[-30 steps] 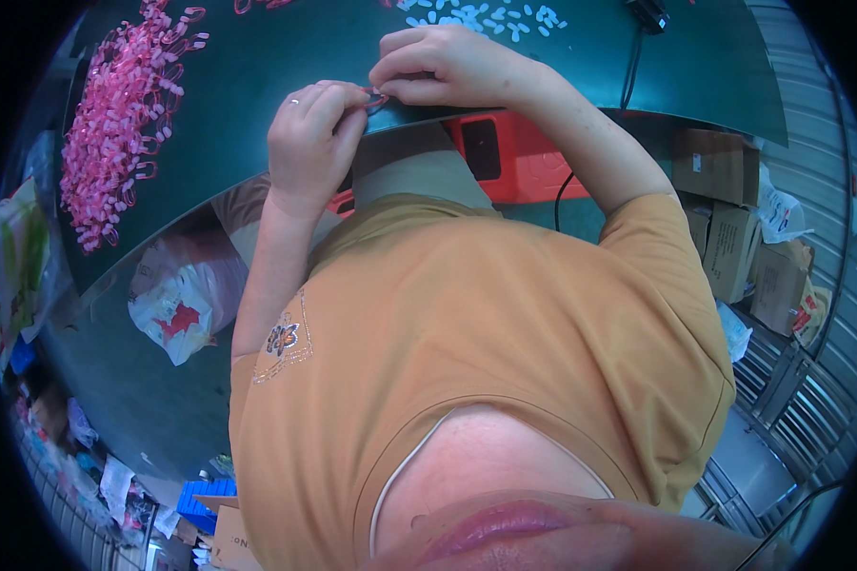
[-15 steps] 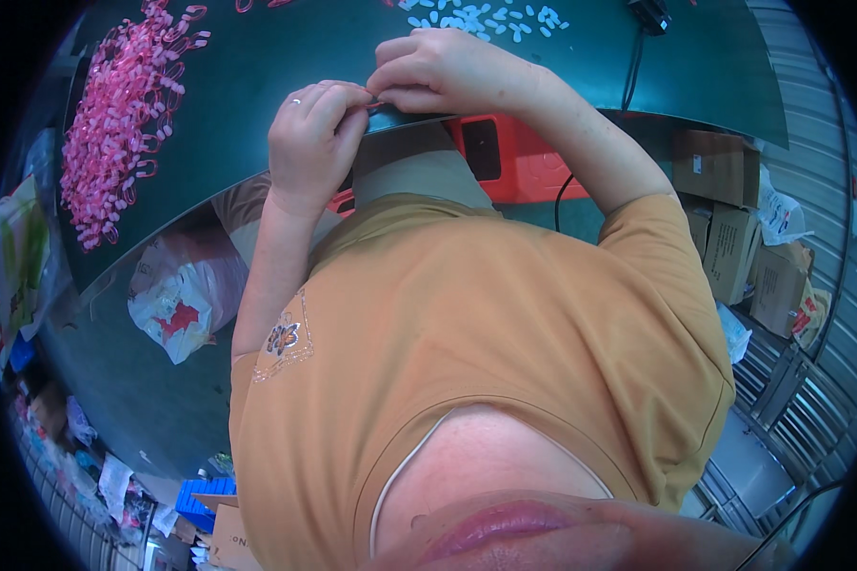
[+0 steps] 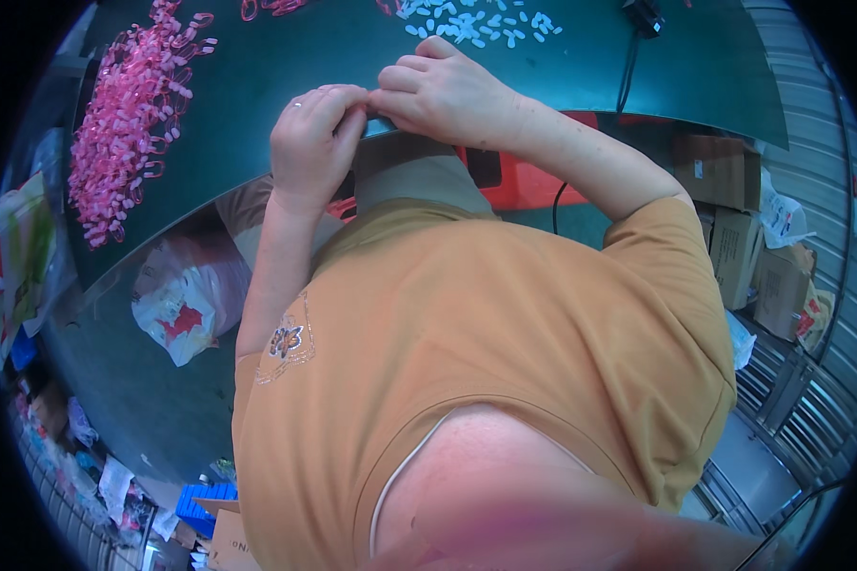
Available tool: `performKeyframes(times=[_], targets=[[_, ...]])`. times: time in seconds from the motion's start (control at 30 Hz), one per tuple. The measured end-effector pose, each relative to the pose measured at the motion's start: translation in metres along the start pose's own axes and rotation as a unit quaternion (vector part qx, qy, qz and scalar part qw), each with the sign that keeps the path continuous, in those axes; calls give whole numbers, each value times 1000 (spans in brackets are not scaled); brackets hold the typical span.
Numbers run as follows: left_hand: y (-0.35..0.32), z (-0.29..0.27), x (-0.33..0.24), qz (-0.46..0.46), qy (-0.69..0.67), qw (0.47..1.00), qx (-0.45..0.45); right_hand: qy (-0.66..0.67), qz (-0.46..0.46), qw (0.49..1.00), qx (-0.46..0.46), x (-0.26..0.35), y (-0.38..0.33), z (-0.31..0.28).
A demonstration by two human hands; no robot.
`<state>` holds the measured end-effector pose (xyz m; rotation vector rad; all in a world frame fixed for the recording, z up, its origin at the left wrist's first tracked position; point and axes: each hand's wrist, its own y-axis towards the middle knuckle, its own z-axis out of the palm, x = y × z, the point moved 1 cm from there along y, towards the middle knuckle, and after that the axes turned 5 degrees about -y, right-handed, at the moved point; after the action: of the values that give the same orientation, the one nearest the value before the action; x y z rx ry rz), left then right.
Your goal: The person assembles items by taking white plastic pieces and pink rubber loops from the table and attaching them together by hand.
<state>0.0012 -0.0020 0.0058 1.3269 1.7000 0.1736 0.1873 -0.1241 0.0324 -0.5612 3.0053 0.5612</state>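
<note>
At the near edge of the dark green table (image 3: pixel 257 95), my left hand (image 3: pixel 316 143) is closed in a pinch, a ring on one finger. My right hand (image 3: pixel 452 93) is also closed, its fingertips meeting those of the left. Whatever sits between the fingers is hidden or too small to name. To the left lies a long heap of pink looped pieces with pale pink tabs (image 3: pixel 129 124). Beyond my right hand, small white oval pieces (image 3: pixel 476 21) are scattered over the tabletop.
A black device (image 3: pixel 644 17) with a cable lies at the far right of the table. Below the table edge is a red plastic seat or crate (image 3: pixel 533 176). Cardboard boxes (image 3: pixel 719 171) are stacked at right; a white plastic bag (image 3: pixel 186 295) is at left.
My right hand has turned and shifted slightly right and down, its fingertips still at the left hand's. The left hand has hardly moved. The view has shifted slightly.
</note>
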Motion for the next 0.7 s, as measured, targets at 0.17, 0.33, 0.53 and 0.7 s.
performKeyframes(times=[0.17,0.33,0.53,0.7], targets=[[3,-1,-2,26,12,1000,11,80,48,993,-73,-7,-9,11],[6,-2,-2,43,26,999,6,232,124,962,-71,-19,-11,11],[4,-1,-1,26,20,999,3,234,94,966,-57,-20,-4,12],[3,-3,-1,19,22,1000,5,226,80,970,-41,-23,0,15]])
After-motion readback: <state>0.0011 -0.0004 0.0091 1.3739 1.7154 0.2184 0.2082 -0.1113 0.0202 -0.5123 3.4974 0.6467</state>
